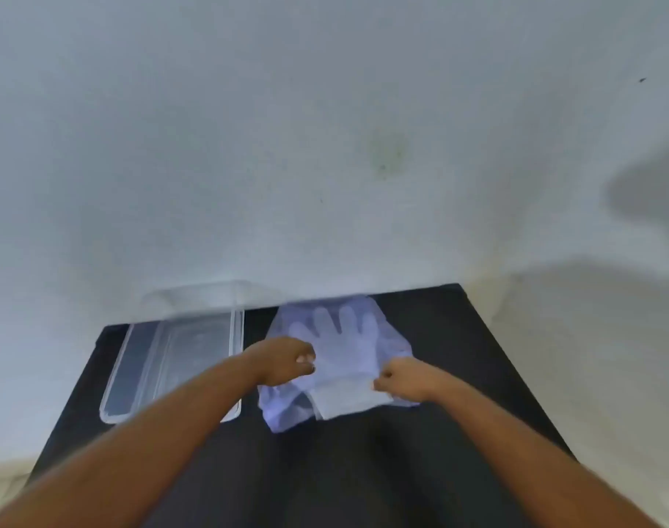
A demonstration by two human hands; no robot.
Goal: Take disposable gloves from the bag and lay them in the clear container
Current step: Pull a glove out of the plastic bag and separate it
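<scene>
A thin, pale bluish plastic bag (283, 407) lies flat on the black table (458, 356), right of centre. A stack of translucent disposable gloves (344, 337) shows through it, fingers pointing away from me, cuffs sticking out at the near end. My left hand (283, 360) pinches the left side of the bag near its mouth. My right hand (405, 379) pinches the glove cuffs at the bag's right side. The clear container (235, 329) sits to the left of the bag, with my left forearm crossing its near right corner.
A white wall (325, 146) rises directly behind the table's far edge. Beige floor (592, 356) shows to the right of the table. The container's far end reaches the wall.
</scene>
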